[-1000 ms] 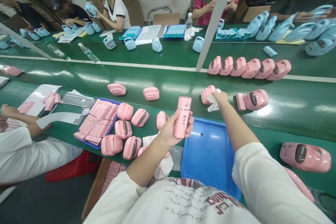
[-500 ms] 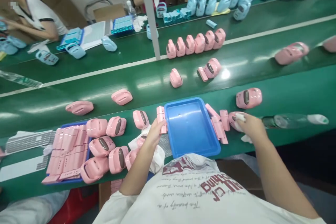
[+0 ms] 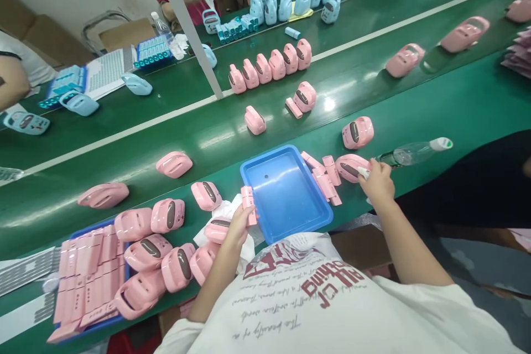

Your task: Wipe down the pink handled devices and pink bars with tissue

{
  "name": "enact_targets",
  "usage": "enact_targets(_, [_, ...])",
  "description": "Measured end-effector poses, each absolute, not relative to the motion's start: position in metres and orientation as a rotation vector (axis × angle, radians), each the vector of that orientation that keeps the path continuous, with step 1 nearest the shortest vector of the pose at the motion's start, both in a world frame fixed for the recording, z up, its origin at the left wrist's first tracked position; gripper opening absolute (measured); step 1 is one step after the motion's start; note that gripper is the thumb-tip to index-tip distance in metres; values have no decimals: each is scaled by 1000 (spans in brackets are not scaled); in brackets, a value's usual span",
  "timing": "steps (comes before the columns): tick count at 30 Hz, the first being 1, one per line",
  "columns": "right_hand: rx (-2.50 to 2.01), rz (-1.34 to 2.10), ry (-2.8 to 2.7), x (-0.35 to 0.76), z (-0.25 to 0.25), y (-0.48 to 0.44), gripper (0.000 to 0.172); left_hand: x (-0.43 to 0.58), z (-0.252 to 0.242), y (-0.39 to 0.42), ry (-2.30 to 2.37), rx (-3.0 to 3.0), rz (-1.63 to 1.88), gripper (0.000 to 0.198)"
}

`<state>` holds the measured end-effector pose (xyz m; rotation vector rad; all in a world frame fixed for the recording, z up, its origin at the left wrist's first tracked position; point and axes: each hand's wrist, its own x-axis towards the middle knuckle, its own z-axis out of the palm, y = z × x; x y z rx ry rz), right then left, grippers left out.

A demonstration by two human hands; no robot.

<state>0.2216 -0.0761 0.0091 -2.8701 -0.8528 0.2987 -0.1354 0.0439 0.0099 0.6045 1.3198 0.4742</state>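
Note:
My left hand [image 3: 238, 228] is closed around a slim pink device [image 3: 248, 203], held upright at the left rim of an empty blue tray [image 3: 286, 194]. My right hand [image 3: 378, 182] is closed on a small white cloth [image 3: 363, 173] and rests against a pink shell [image 3: 350, 167] lying right of the tray. Several flat pink panels [image 3: 326, 177] lie between the tray and that shell. A cluster of pink shells [image 3: 166, 243] sits left of my left hand, over a white cloth [image 3: 219, 213].
A clear water bottle [image 3: 412, 151] lies beyond my right hand. A blue tray of flat pink panels [image 3: 89, 276] sits at far left. More pink shells [image 3: 269, 66] ride the green conveyor [image 3: 373, 83]. Other people handle blue shells [image 3: 286, 3] across the belt.
The camera swung right and down. My left hand stayed at the tray's left rim with the pink device; my right hand, back from the belt, moved slightly along the pink shell beside the tray.

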Motion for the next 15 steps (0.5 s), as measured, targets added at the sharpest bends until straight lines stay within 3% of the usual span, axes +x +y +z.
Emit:
enact_targets(2, [-2826, 267, -916, 218, 9, -71, 53, -141, 8, 45, 1350, 603, 496, 33])
enact_targets(5, [-2766, 484, -1063, 205, 6, -55, 42, -148, 3, 46, 1381, 591, 537, 33])
enact_targets(10, [-2869, 813, -1025, 196, -9, -9, 52, -152, -3, 41, 1381, 560, 566, 39])
enact_targets(15, [-2966, 841, -959, 198, -14, 19, 37, -149, 5, 38, 1343, 516, 581, 39])
